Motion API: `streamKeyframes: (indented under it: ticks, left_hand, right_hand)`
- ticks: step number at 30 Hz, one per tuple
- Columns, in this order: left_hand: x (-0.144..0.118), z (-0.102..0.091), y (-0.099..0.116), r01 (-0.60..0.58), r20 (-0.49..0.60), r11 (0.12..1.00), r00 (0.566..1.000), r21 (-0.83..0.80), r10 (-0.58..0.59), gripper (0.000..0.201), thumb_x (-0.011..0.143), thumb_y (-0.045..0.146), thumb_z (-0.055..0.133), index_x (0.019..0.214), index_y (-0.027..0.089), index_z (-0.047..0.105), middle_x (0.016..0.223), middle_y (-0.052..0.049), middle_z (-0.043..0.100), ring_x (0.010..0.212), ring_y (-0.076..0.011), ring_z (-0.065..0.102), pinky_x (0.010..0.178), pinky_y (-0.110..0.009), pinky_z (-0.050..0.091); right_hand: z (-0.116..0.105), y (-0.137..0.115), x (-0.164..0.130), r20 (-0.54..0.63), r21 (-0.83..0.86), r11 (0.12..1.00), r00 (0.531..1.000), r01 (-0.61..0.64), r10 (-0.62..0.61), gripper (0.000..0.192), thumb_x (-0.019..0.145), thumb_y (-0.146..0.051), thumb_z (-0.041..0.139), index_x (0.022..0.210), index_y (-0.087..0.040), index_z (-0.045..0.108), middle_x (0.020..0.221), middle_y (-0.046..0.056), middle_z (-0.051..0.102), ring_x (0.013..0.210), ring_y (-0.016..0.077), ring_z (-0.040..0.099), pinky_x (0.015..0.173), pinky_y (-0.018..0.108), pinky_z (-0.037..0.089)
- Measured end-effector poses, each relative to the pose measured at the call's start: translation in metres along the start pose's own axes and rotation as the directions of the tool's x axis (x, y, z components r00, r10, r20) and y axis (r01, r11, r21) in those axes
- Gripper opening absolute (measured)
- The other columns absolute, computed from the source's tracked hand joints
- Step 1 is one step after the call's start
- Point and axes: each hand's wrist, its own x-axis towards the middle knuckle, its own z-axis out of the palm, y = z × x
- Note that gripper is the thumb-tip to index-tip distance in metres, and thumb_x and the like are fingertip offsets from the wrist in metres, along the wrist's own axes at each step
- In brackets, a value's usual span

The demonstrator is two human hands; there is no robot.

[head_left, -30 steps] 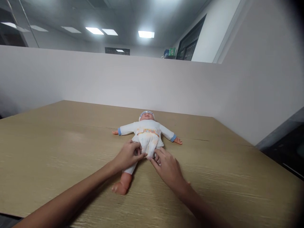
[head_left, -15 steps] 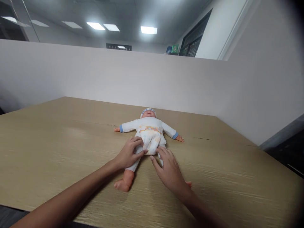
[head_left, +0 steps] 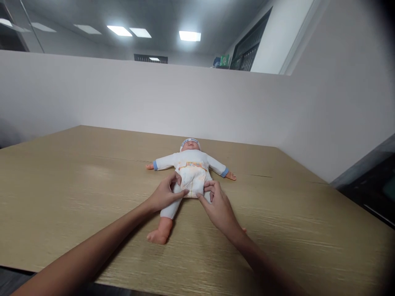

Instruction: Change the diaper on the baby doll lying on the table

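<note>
A baby doll (head_left: 193,156) lies on its back with arms spread, its head toward the wall. It wears a white outfit with blue cuffs and a white cap with dark lettering. Over its hips is a white diaper (head_left: 194,179) with an orange patterned waistband. My left hand (head_left: 165,192) grips the diaper's left edge, thumb at the crotch and fingers curled by the hip. On the opposite side my right hand (head_left: 218,204) pinches the edge by the leg opening. That forearm hides most of the doll's leg on the right.
The doll rests on a wide wooden table (head_left: 108,176) with a thin seam across it. A white half-wall (head_left: 154,98) rises behind the far edge. Dark equipment (head_left: 367,193) stands beyond the right edge.
My right thumb has moved up against the diaper's lower edge, and its fingers have curled in. My left fingers have shifted slightly up along the hip. The view has shifted a little.
</note>
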Motion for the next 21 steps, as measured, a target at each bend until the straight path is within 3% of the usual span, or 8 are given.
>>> streamKeyframes:
  ticks: [4,7,10,15,18,21]
  left_hand:
    - [0.002,0.001,-0.006,0.040,-0.027,0.985,0.999,-0.168,-0.045,0.049,0.081,0.039,0.086,0.092,0.025,0.040,0.087,0.005,0.053,0.085,-0.0171,0.054,0.078,-0.029,0.044]
    - [0.001,0.001,-0.013,0.080,-0.098,0.976,0.990,-0.204,-0.102,0.054,0.075,0.041,0.092,0.097,0.025,0.046,0.091,0.003,0.059,0.090,-0.0191,0.060,0.082,-0.030,0.047]
    - [-0.002,0.001,-0.015,0.163,-0.139,0.975,0.973,-0.153,-0.185,0.055,0.070,0.043,0.096,0.103,0.022,0.057,0.095,-0.001,0.068,0.091,-0.0218,0.065,0.083,-0.033,0.049]
    - [-0.007,0.001,-0.004,0.150,-0.064,0.989,0.987,-0.006,-0.150,0.042,0.079,0.050,0.088,0.103,0.020,0.072,0.100,-0.004,0.076,0.094,-0.0255,0.068,0.085,-0.035,0.048]
    - [-0.007,-0.001,0.005,0.128,-0.013,0.989,0.992,0.070,-0.128,0.037,0.086,0.055,0.080,0.092,0.020,0.072,0.088,-0.001,0.071,0.085,-0.0224,0.061,0.075,-0.032,0.043]
    - [-0.006,-0.003,0.009,0.158,0.002,0.987,0.987,0.015,-0.158,0.042,0.089,0.061,0.074,0.085,0.020,0.066,0.081,0.001,0.062,0.078,-0.0193,0.053,0.070,-0.030,0.038]
  right_hand:
    - [-0.007,0.007,0.006,-0.037,0.047,0.998,0.998,-0.043,0.045,0.032,0.089,-0.047,0.072,0.108,-0.027,0.055,0.106,0.004,0.080,0.103,0.0281,0.075,0.092,0.042,0.052]
    - [-0.012,0.008,0.008,-0.018,0.076,0.995,0.998,-0.063,0.065,0.029,0.089,-0.049,0.075,0.102,-0.027,0.062,0.105,0.004,0.081,0.102,0.0273,0.076,0.092,0.040,0.053]
    - [-0.014,0.002,0.006,-0.009,-0.024,0.999,0.999,-0.041,0.041,0.023,0.093,-0.047,0.071,0.100,-0.026,0.069,0.102,0.005,0.082,0.101,0.0285,0.074,0.090,0.041,0.052]
    - [-0.013,-0.007,0.002,0.016,-0.136,0.990,0.999,-0.032,0.034,0.022,0.096,-0.046,0.068,0.098,-0.025,0.074,0.103,0.007,0.082,0.103,0.0315,0.069,0.090,0.043,0.050]
    - [-0.011,-0.007,0.003,0.019,-0.102,0.994,0.999,-0.046,0.049,0.023,0.095,-0.047,0.068,0.099,-0.025,0.073,0.103,0.007,0.082,0.105,0.0312,0.071,0.090,0.043,0.051]
    - [-0.014,-0.006,0.005,-0.003,0.001,0.994,0.994,-0.107,0.107,0.025,0.092,-0.048,0.072,0.099,-0.024,0.069,0.101,0.006,0.083,0.100,0.0285,0.076,0.088,0.040,0.054]
